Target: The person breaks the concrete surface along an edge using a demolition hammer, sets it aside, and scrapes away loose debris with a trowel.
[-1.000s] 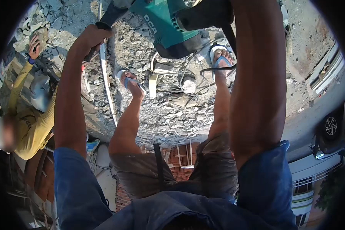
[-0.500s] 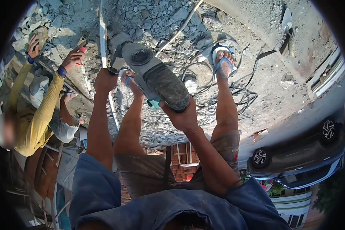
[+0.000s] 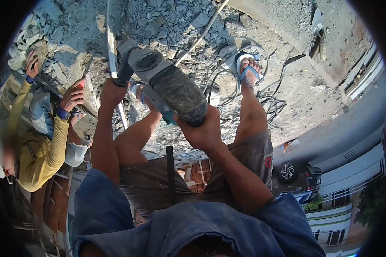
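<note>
A dusty demolition hammer (image 3: 176, 88) slants across the middle of the head view, its front end over broken rubble. My left hand (image 3: 113, 92) is closed around its side handle (image 3: 125, 68). At the rear end, my right hand (image 3: 203, 130) grips the tool, with the palm and thumb around its back; the handle itself is mostly hidden. The front of the tool reaches up and left, and I cannot make out its bit. Between my arms, my feet in blue flip-flops (image 3: 249, 73) stand apart on the debris.
Rubble (image 3: 167, 21) covers the ground ahead. Coiled cables (image 3: 270, 107) lie around my right foot. A pale pole (image 3: 111, 43) runs beside the hammer. To the left crouches a co-worker in a yellow shirt (image 3: 38, 158), holding a red-handled tool (image 3: 82, 84). A dark car (image 3: 296, 177) is at right.
The hammer and both hands have shifted slightly in view. My left knee has swung outward. The co-worker's red-handled tool has moved lower and left. The car shows less at right.
</note>
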A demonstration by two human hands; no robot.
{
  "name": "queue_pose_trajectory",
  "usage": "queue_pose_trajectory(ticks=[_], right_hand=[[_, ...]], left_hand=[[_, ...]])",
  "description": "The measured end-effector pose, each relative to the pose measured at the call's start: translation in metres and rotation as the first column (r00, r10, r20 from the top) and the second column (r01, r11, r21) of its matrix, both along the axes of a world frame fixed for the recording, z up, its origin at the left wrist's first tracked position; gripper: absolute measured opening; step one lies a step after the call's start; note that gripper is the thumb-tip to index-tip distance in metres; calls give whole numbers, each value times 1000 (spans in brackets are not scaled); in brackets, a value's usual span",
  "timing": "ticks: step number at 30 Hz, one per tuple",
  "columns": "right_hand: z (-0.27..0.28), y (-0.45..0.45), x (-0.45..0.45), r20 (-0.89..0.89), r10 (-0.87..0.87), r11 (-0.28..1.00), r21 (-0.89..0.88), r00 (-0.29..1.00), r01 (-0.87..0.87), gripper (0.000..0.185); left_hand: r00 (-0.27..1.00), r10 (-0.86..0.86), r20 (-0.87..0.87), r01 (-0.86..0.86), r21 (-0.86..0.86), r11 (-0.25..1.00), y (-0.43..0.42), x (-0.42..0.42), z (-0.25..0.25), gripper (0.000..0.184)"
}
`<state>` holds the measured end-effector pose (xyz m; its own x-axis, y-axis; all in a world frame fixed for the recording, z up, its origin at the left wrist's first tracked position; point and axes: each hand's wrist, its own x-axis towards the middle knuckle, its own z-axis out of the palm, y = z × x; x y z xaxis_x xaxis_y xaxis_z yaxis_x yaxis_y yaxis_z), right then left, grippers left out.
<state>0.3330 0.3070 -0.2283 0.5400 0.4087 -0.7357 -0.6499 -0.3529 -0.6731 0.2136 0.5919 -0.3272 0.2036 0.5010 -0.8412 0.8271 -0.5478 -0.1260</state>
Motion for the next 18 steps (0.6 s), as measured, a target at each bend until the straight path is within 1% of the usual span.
queue_pose_trajectory(ticks=[1,2,3,4,5,7,8,9,10,11,12,13,15,16,17,18], right_hand=[[-6,-4,2,3,2,1000,0,1000,-2,24],[-12,-8,5,-20,71,997,21,997,-71,23],[-13,-14,7,-41,139,990,38,990,-137,22],[-15,-17,11,-28,173,983,71,984,-171,23],[-17,-16,15,-8,169,982,88,986,-167,23],[-20,-16,14,74,136,983,116,988,-144,24],[-23,-15,12,53,90,987,131,995,-96,24],[-21,-13,12,34,89,987,132,995,-92,24],[-18,-12,12,27,110,991,74,994,-112,24],[-13,-13,10,16,138,990,21,990,-139,25],[-9,-13,7,60,143,990,8,988,-143,25],[-9,-11,6,71,130,991,11,989,-131,25],[-9,-10,8,26,9,1000,-10,1000,-9,28],[-12,-12,11,26,35,999,-26,999,-35,27],[-7,-21,20,-91,-44,998,-46,995,40,25],[1,-30,39,-213,-113,993,-61,970,103,23]], left_hand=[[1000,21,-4,-21,-24,999,-1,1,0,43],[999,10,36,-13,63,998,-9,-10,-9,44],[999,6,36,-8,58,998,-16,-10,-6,44],[999,-4,35,1,92,996,-21,-8,-5,44],[999,-16,39,11,140,990,-20,-4,-6,44],[998,-38,43,30,177,984,-10,-13,-19,43],[999,-4,54,-3,132,991,0,-20,-29,43],[998,27,54,-31,81,996,-3,-23,-29,43],[995,-9,99,4,50,999,-2,-27,-26,42],[995,23,100,-28,45,999,-15,-11,-3,41],[996,40,80,-42,31,999,-17,-16,3,40],[995,50,84,-51,16,999,-13,-11,-1,39],[994,36,103,-34,-21,999,-8,-11,-1,39],[992,-43,121,48,-44,998,-11,-5,2,38],[985,-117,131,125,-61,990,-6,9,11,38],[985,-155,75,163,-105,981,-10,39,25,37]])
